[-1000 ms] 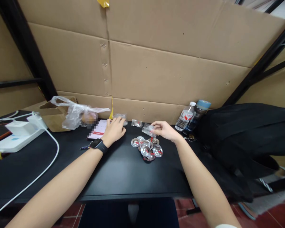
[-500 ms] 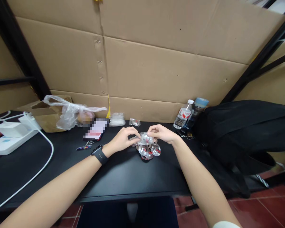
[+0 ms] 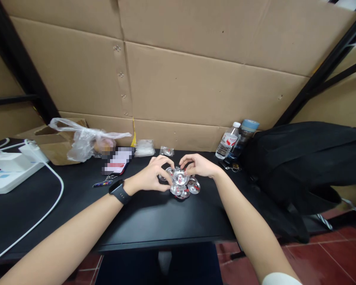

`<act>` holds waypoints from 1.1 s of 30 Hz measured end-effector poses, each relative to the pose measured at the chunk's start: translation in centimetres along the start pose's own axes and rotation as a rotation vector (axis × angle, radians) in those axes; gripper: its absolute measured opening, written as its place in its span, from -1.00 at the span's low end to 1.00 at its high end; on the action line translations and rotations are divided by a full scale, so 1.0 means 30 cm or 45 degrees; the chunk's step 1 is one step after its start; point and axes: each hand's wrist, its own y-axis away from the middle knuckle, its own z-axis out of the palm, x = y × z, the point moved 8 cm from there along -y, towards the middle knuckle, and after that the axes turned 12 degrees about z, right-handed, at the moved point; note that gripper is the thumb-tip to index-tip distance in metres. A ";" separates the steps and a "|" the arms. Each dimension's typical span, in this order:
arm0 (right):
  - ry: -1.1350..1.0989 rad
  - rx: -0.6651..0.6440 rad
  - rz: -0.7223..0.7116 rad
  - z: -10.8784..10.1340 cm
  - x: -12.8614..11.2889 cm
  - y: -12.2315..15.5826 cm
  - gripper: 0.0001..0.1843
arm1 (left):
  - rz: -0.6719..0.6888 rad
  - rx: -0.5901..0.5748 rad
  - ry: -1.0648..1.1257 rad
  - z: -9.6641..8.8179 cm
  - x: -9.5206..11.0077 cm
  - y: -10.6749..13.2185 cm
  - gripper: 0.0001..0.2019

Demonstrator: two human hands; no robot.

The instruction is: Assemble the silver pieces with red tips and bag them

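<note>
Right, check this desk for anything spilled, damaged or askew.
Nothing looks spilled or visibly broken. The untidiest spot is the heap of metal discs by the left hand and right hand: they overlap unevenly, not neatly stacked.

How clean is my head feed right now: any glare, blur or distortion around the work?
Head view: bright glints on the metal discs between the left hand and right hand hide fine detail; head view: soft sheen on the black desk; head view: phone partly pixelated; head view: floor tiles look smeared at lower right, apparently wide-lens stretch.
</note>
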 end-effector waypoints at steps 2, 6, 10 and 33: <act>-0.031 -0.004 -0.048 0.001 -0.014 0.006 -0.56 | -0.005 -0.008 0.021 -0.004 0.006 0.000 -0.92; -0.177 0.040 -0.246 -0.007 -0.080 0.036 -0.61 | -0.120 0.080 0.030 -0.007 -0.019 0.005 -0.72; -0.308 0.043 -0.362 0.004 -0.121 0.053 -0.63 | -0.477 0.402 0.237 -0.001 -0.112 0.040 -0.79; -0.100 0.252 -0.231 0.016 -0.083 -0.002 -0.65 | -0.614 0.839 0.749 0.024 -0.173 0.037 -0.65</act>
